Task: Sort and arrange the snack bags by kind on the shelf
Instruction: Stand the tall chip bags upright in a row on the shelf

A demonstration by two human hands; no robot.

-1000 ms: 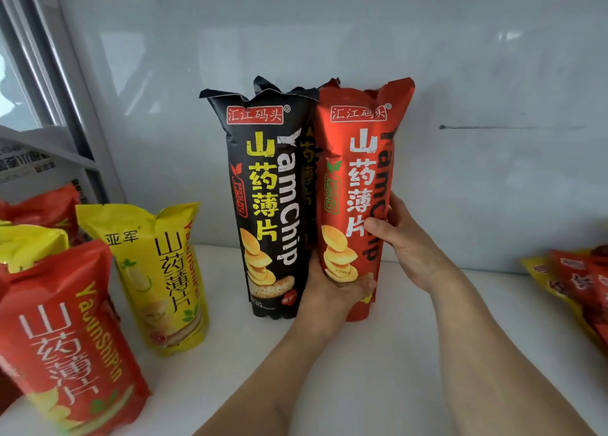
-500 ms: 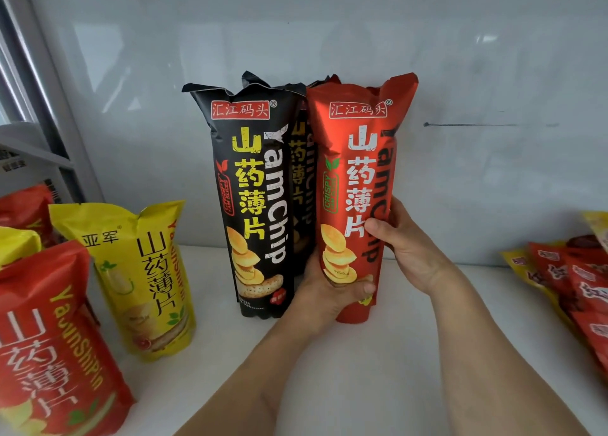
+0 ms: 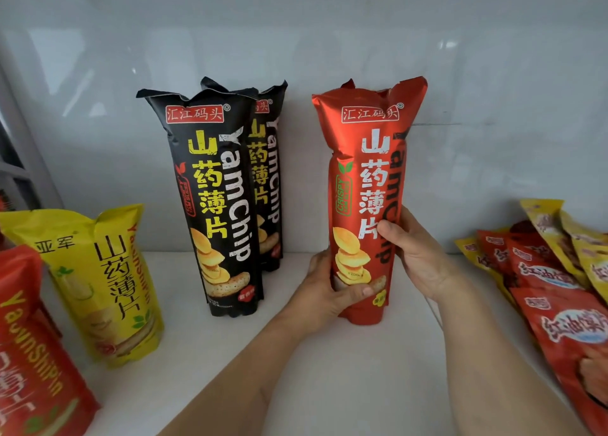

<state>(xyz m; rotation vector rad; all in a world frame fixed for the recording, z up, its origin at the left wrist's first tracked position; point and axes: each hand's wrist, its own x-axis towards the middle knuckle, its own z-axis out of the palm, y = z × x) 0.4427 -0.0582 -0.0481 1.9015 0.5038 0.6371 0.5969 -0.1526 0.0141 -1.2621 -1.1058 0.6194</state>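
Far left, the short red bag [image 3: 36, 353] and yellow bag [image 3: 98, 284] stand grouped by size. Two tall black bags [image 3: 217, 205] stand one behind the other, sorted by colour. Your left hand [image 3: 325, 290] wraps low round the tall red bag [image 3: 365, 205], your right hand [image 3: 418, 254] curls round its middle: upright on the shelf [image 3: 329, 369], apart from the black pair, probably starting a red row. Flat red packets [image 3: 559, 290] lie right.

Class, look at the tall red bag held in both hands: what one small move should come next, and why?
Probably set the red bag down upright where it is and let go. Both the left hand and right hand grip it, its base already near the shelf, and it stands apart from the two black bags, so the kinds look separated.
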